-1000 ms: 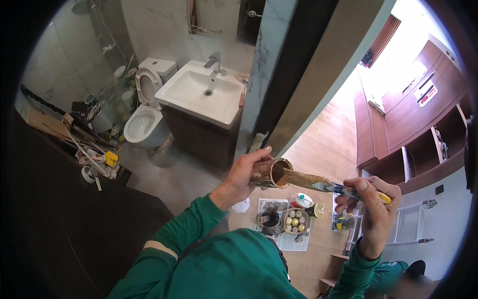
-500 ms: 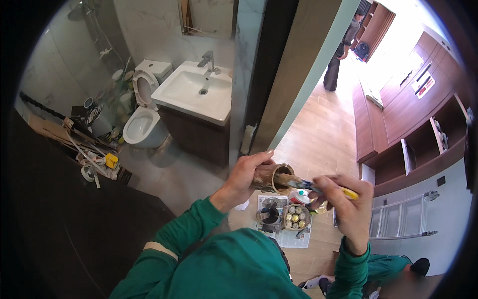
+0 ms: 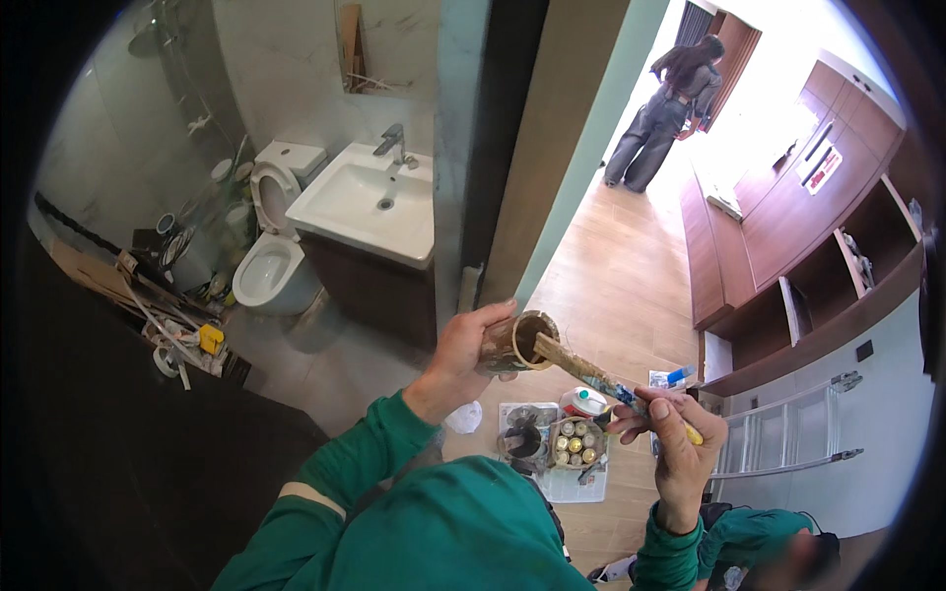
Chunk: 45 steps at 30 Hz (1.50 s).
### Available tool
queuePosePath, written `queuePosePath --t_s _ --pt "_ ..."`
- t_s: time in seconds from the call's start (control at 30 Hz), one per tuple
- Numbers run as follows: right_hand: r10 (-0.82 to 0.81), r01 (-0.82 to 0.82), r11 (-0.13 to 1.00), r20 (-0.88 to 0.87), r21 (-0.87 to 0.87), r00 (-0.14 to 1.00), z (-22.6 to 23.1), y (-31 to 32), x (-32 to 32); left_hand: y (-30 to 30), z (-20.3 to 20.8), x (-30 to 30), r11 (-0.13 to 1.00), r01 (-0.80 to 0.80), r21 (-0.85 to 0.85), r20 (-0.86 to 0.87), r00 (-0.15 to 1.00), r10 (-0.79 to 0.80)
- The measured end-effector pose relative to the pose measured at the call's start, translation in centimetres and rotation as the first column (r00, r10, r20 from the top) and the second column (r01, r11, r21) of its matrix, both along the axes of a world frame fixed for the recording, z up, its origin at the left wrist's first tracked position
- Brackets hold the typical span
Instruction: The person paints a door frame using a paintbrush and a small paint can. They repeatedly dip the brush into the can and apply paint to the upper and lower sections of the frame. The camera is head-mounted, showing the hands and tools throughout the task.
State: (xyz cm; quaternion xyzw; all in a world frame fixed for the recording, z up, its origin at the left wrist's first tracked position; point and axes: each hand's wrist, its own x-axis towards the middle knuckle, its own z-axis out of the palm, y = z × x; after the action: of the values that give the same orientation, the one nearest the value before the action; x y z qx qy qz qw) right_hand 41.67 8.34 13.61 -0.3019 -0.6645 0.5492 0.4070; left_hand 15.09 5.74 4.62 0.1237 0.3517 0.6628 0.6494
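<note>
**Head view: brush tip in the can, handle slanting down to the right hand**

Head camera looks down on a person in green sleeves standing at a bathroom doorway. Their left hand (image 3: 461,355) is wrapped around a small round can (image 3: 519,343), tipped so its open mouth faces right and toward the wearer. Their right hand (image 3: 673,443) pinches the near end of a paint-stained brush (image 3: 591,374), fingers closed tight on the handle. The brush's long axis slants from upper left to lower right: bristle end inside the can's mouth, handle end nearer and to the right. The can lies left of and farther than the right hand. Below them on the wooden floor (image 3: 621,286) sits a sheet with small jars (image 3: 576,445). Far left are a washbasin (image 3: 370,207) and a toilet (image 3: 271,266); another person (image 3: 662,108) stands far off.
</note>
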Motion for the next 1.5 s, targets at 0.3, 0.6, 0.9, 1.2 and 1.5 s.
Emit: queuePosePath --t_s 0.3,0.6,0.9,1.2,1.5 --pt "-0.011 0.011 1.0 -0.097 -0.001 0.995 1.0 -0.6 1.5 1.1 0.4 -0.3 0.999 -0.027 0.02 0.055 0.998 0.026" --pt "0.029 -0.018 0.995 -0.111 0.102 0.993 0.4 -1.0 -0.6 1.8 2.2 -1.7 0.984 0.053 0.171 0.089 0.994 -0.069" --pt "-0.111 0.342 0.864 -0.522 0.37 0.846 6.2 0.1 -2.2 -0.5 3.8 -5.7 0.967 0.009 0.255 0.133 0.99 -0.044" --pt "-0.13 0.658 0.453 -0.686 0.601 0.716 14.0 4.0 -3.6 -6.6 -3.5 -9.5 0.989 -0.141 0.04 0.143 0.981 0.134" --pt "-0.146 0.702 0.228 -0.69 0.674 0.709 21.6 7.7 -5.3 -12.0 -9.6 -13.8 0.937 -0.338 0.094 0.147 0.935 0.323"
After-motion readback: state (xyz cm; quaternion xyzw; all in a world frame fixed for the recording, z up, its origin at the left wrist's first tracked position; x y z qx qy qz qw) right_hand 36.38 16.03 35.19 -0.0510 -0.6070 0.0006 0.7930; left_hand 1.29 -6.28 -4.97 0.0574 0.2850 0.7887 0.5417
